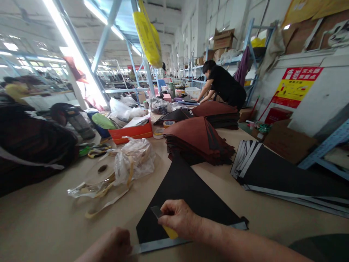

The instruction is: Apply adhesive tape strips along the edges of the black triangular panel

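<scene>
A black fabric panel (pixel 181 189) lies on the table in front of me, narrow end away from me. Along its near edge runs a pale grey tape strip (pixel 160 243). My left hand (pixel 117 243) is closed at the strip's left end and seems to pinch it; the fingertips are blurred. Over the panel's near part, my right hand (pixel 181 218) grips a flat-bladed tool (pixel 156 211) with a yellow part below the fingers. The blade points up and left. My right forearm covers part of the strip.
Brown fabric stacks (pixel 188 133) lie beyond the panel; black panels with grey edges (pixel 272 167) are at right. A tape roll (pixel 100 171), plastic bag (pixel 136 156) and red box (pixel 131 131) stand left. A person (pixel 223 82) bends over the table's far end.
</scene>
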The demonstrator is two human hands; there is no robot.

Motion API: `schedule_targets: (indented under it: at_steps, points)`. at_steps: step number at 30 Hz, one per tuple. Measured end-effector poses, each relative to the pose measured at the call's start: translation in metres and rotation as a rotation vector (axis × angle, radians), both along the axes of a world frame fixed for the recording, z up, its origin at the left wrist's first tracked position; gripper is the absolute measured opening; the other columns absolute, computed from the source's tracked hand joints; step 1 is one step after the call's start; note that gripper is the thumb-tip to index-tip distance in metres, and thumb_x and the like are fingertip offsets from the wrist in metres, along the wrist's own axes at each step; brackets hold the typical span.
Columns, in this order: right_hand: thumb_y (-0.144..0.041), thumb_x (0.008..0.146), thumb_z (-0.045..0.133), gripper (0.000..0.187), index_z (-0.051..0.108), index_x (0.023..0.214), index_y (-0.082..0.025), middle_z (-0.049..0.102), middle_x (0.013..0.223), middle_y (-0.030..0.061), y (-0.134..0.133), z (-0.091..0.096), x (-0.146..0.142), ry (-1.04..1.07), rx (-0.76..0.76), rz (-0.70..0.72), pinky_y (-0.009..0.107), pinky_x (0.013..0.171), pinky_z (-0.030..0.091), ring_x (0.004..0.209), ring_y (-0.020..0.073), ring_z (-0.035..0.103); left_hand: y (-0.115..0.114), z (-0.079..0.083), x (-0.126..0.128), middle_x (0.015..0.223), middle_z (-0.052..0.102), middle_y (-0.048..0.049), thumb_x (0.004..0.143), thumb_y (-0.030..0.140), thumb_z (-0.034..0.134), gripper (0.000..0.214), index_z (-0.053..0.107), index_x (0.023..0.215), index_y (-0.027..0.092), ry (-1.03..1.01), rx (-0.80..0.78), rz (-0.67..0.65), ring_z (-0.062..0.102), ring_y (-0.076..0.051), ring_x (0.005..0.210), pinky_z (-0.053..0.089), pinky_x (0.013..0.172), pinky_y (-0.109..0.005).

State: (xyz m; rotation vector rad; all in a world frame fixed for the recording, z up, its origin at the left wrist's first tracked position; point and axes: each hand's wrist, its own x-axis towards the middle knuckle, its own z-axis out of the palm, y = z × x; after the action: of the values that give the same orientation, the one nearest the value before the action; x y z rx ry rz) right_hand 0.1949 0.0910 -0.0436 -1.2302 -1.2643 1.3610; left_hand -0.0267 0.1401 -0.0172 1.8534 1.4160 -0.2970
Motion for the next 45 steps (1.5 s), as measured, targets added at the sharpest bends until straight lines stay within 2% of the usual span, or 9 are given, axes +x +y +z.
schedule_targets:
  at_steps: [4, 6, 8, 10, 12, 21, 32, 39, 45]
  points:
    - [-0.026, 0.074, 0.057, 0.014, 0.057, 0.069, -0.013, 0.046, 0.057, -0.0045, -0.012, 0.015, 0.005, -0.102, -0.053, 0.102, 0.017, 0.048, 0.031, 0.052, 0.0061, 0.04, -0.014, 0.026, 0.006, 0.05, 0.044, 0.0016, 0.059, 0.034, 0.041, 0.02, 0.049, 0.06, 0.016, 0.059, 0.019, -0.054, 0.043, -0.013, 0.047, 0.028, 0.043, -0.02]
    - [-0.029, 0.078, 0.054, 0.017, 0.059, 0.077, -0.013, 0.046, 0.06, -0.0038, -0.018, 0.017, 0.004, -0.138, -0.063, 0.174, 0.017, 0.049, 0.033, 0.054, 0.0065, 0.041, -0.013, 0.031, 0.007, 0.054, 0.051, 0.0006, 0.063, 0.029, 0.047, 0.018, 0.057, 0.065, 0.014, 0.053, 0.004, -0.056, 0.047, -0.013, 0.052, 0.028, 0.045, -0.019]
    - [-0.028, 0.077, 0.055, 0.025, 0.061, 0.096, -0.013, 0.048, 0.064, -0.0038, -0.022, 0.015, 0.001, -0.142, -0.062, 0.218, 0.017, 0.049, 0.033, 0.054, 0.0068, 0.042, -0.009, 0.031, 0.006, 0.057, 0.055, 0.0004, 0.068, 0.027, 0.051, 0.018, 0.062, 0.07, 0.014, 0.058, -0.021, -0.051, 0.049, -0.013, 0.052, 0.03, 0.046, -0.019]
    - [-0.025, 0.076, 0.056, 0.047, 0.052, 0.121, -0.015, 0.046, 0.064, -0.0056, -0.027, 0.014, -0.006, -0.159, -0.091, 0.232, 0.018, 0.046, 0.032, 0.051, 0.0066, 0.041, -0.007, 0.031, 0.006, 0.055, 0.055, 0.0003, 0.071, 0.024, 0.053, 0.016, 0.063, 0.07, 0.013, 0.071, -0.042, -0.057, 0.05, -0.012, 0.051, 0.03, 0.046, -0.019]
    - [-0.023, 0.077, 0.055, 0.057, 0.043, 0.132, -0.016, 0.043, 0.061, -0.0072, -0.033, 0.014, -0.015, -0.221, -0.097, 0.244, 0.018, 0.044, 0.031, 0.048, 0.0064, 0.039, -0.006, 0.032, 0.007, 0.053, 0.055, 0.0004, 0.073, 0.022, 0.053, 0.015, 0.064, 0.07, 0.012, 0.077, -0.049, -0.078, 0.05, -0.012, 0.049, 0.03, 0.046, -0.019]
    - [-0.019, 0.079, 0.055, 0.042, 0.058, 0.12, -0.013, 0.054, 0.059, -0.0032, -0.031, 0.011, -0.041, -0.598, 0.09, 0.311, 0.023, 0.053, 0.036, 0.053, 0.0089, 0.046, -0.01, 0.041, 0.012, 0.057, 0.06, -0.0013, 0.079, 0.02, 0.055, 0.017, 0.069, 0.077, 0.011, 0.135, 0.008, -0.181, 0.05, -0.011, 0.049, 0.03, 0.047, -0.02]
    - [-0.02, 0.081, 0.051, 0.044, 0.056, 0.123, -0.012, 0.056, 0.06, -0.0024, -0.034, 0.009, -0.044, -0.684, 0.126, 0.284, 0.023, 0.054, 0.036, 0.054, 0.0101, 0.049, -0.008, 0.042, 0.016, 0.065, 0.061, -0.0012, 0.085, 0.022, 0.059, 0.015, 0.067, 0.083, 0.01, 0.204, 0.065, -0.277, 0.053, -0.013, 0.056, 0.042, 0.061, -0.025]
    - [-0.021, 0.08, 0.05, 0.046, 0.055, 0.125, -0.014, 0.057, 0.062, -0.0017, -0.034, 0.006, -0.045, -0.729, 0.114, 0.306, 0.023, 0.055, 0.036, 0.056, 0.0114, 0.05, -0.012, 0.048, 0.021, 0.064, 0.058, 0.0011, 0.09, 0.025, 0.059, 0.019, 0.063, 0.078, 0.011, 0.244, 0.005, -0.245, 0.055, -0.014, 0.058, 0.048, 0.065, -0.027]
    - [-0.019, 0.08, 0.048, 0.043, 0.055, 0.122, -0.018, 0.062, 0.066, 0.001, -0.031, 0.008, -0.054, -0.874, 0.133, 0.311, 0.025, 0.059, 0.038, 0.061, 0.0146, 0.057, -0.011, 0.043, 0.015, 0.067, 0.058, 0.0005, 0.088, 0.026, 0.061, 0.018, 0.062, 0.078, 0.011, 0.204, 0.049, -0.19, 0.054, -0.012, 0.058, 0.046, 0.061, -0.024]
